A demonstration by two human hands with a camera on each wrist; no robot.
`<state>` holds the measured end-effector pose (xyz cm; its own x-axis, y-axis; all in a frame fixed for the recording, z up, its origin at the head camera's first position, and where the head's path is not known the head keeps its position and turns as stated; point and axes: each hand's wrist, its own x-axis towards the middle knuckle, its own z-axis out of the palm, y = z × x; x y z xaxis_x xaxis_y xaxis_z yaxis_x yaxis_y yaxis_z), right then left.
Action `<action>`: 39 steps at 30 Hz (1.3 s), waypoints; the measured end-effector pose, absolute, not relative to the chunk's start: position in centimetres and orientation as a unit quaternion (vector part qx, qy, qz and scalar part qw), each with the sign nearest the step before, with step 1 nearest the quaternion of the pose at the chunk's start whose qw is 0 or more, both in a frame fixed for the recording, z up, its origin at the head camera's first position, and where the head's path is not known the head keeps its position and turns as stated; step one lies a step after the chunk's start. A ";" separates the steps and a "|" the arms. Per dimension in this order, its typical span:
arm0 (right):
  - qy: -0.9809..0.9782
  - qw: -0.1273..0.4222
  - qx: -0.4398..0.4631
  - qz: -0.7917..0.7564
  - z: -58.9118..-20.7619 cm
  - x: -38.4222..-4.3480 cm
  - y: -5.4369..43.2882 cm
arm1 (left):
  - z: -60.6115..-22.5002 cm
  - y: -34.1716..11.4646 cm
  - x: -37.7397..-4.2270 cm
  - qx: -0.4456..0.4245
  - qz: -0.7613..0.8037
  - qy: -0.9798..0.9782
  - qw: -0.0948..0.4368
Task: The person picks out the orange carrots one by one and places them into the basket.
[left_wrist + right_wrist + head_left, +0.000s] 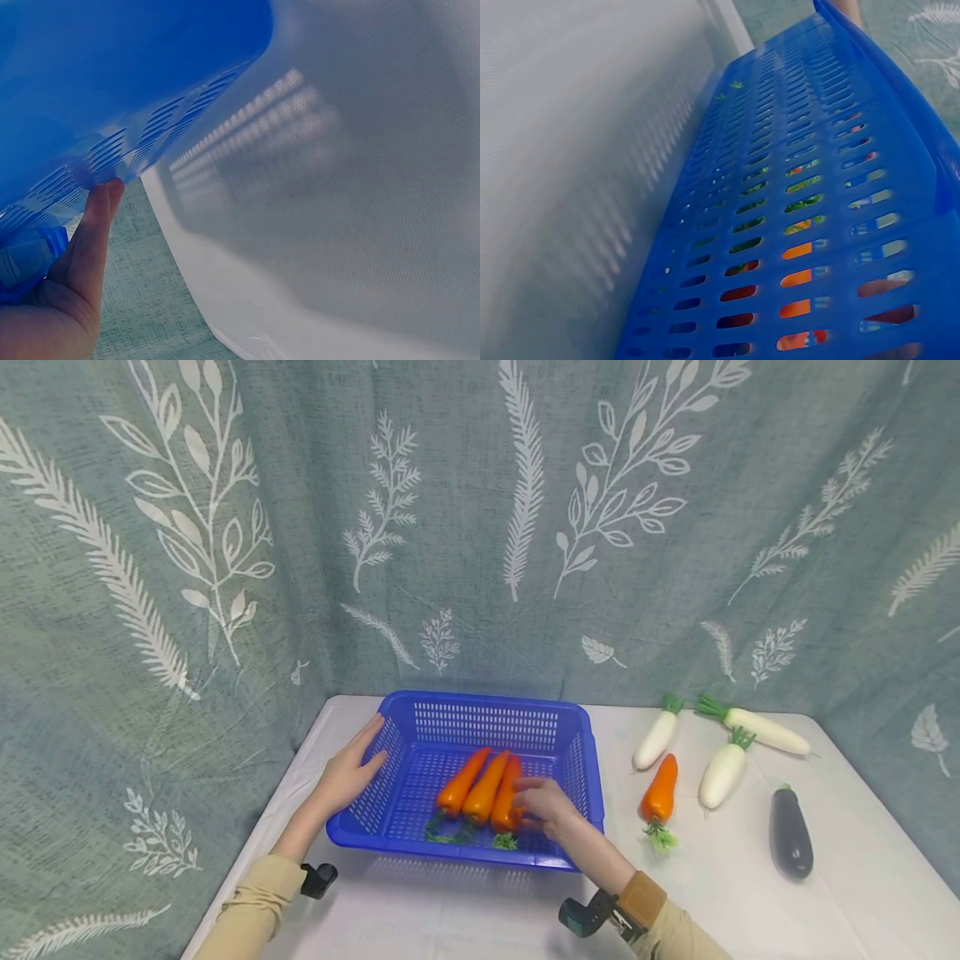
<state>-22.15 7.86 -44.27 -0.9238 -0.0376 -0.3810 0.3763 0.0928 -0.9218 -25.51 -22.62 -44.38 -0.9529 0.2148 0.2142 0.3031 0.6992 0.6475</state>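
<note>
A blue slotted basket (480,853) stands on the table with orange carrots (486,789) lying side by side in it, their green tops toward the front. My left hand (348,772) rests at its left rim; the left wrist view shows straight fingers (97,217) touching the outer wall. Inside the right part, my right hand (546,806) hovers with loosely bent fingers over the thick end of the rightmost carrot (504,821). That carrot's left side shows uncovered. In the right wrist view the basket's wall hides most of this hand, with orange showing through its slots.
Right of the basket lie another carrot (660,789), white radishes (656,739), (723,774), (768,731) and an eggplant (791,835) on the white-covered table (465,914). A green leaf-patterned curtain (465,527) hangs behind and at both sides.
</note>
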 end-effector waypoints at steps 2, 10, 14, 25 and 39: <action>0.717 0.168 0.112 -0.667 -44.2 -22.1 7.8 | -44.3 -22.6 -25.4 -0.142 -0.361 -0.920 0.062; 0.711 0.176 0.112 -0.671 -44.1 -22.1 7.8 | -44.4 -22.6 -25.5 -0.141 -0.359 -0.920 0.064; 0.708 0.167 0.119 -0.676 -44.1 -22.1 7.8 | -44.3 -22.6 -25.4 -0.143 -0.359 -0.920 0.065; 0.710 0.154 0.125 -0.676 -44.2 -22.2 7.7 | -44.3 -22.5 -25.4 -0.145 -0.360 -0.919 0.068; 0.679 0.157 0.128 -0.706 -43.8 -22.4 8.0 | -44.2 -22.5 -25.5 -0.141 -0.357 -0.921 0.067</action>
<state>-22.40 8.00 -43.82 -0.9182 -0.0478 -0.3932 0.3947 -0.0297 -0.9183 -25.47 -22.53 -44.25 -0.9510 0.2122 0.2248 0.3083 0.7049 0.6388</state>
